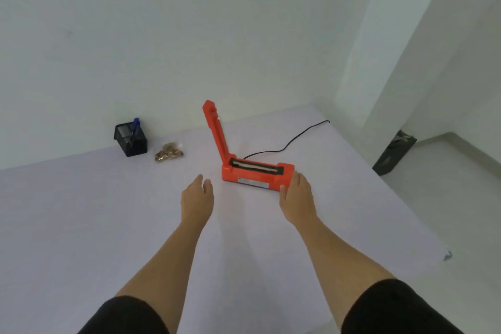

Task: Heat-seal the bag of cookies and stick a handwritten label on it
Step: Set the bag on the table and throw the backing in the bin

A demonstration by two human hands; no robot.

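Note:
An orange heat sealer (252,173) stands on the white table (108,225) with its lid arm raised upright. My right hand (296,195) touches the sealer's right end with straight fingers. My left hand (198,196) hovers open above the table, a little left of the sealer and apart from it. A clear bag of cookies (169,152) lies further back on the left. Beside the bag, a black mesh holder (130,139) holds a blue pen (134,129). No label is visible.
The sealer's black power cord (290,142) runs back and right across the table to its far edge. White walls close the back and right. A black bag (394,152) stands on the floor past the table's right edge.

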